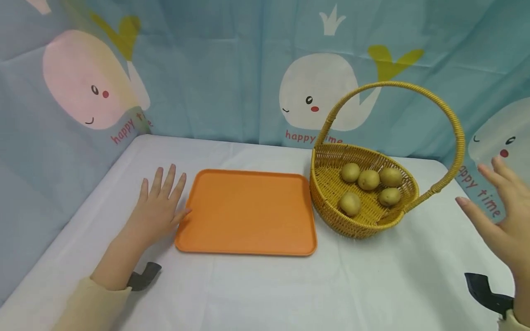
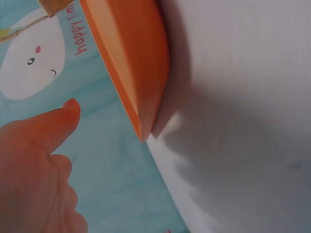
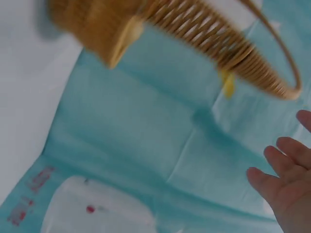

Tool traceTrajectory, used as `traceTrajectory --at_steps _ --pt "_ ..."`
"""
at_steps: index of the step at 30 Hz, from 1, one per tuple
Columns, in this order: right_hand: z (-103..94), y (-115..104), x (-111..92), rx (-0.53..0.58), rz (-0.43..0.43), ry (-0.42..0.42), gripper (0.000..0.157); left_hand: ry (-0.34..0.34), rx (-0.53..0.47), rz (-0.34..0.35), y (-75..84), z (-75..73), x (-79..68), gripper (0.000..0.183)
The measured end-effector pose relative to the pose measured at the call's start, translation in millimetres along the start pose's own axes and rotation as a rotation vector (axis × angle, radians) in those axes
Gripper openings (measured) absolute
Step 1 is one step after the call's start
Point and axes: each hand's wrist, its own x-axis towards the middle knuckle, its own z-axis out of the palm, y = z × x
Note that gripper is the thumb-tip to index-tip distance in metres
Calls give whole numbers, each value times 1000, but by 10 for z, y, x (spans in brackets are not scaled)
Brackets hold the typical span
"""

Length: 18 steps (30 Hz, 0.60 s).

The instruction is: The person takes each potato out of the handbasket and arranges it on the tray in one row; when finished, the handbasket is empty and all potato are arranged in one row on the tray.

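My left hand (image 1: 155,211) is spread, palm down, by the left edge of an orange rectangular tray (image 1: 248,211). In the head view its thumb overlaps the tray's rim; the left wrist view has the thumb apart from the tray's corner (image 2: 141,97). Right of the tray stands a round woven basket (image 1: 345,226) with a tall arched handle (image 1: 457,133). Several potatoes (image 1: 369,179) lie inside it. At the far right, my right hand (image 1: 511,220) hovers with fingers spread, holding nothing. The right wrist view shows its fingertips (image 3: 260,179) clear of the basket.
A white cloth (image 1: 248,289) covers the table. Behind and at the sides hangs a blue curtain (image 1: 207,69) printed with whales. Black curved pieces (image 1: 145,276) show at both wrists. The basket's handle rises high above the table on the right.
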Motion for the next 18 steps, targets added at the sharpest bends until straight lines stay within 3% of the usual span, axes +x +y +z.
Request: traceTrajectory --at_steps 5,8,12,15,18 --pt "139 -426 50 119 -229 183 76 -67 -75 -22 79 69 3 80" --pt "326 -585 113 201 -347 208 70 -114 -135 -40 87 112 -4 81" --pt "628 -619 189 335 -347 69 60 -176 -215 -41 92 164 4 81" --pt "849 -585 218 407 -249 -83 44 -216 -255 -40 96 187 3 78" --pt "1019 -537 217 448 -108 -249 51 -241 -276 -41 95 205 -9 75"
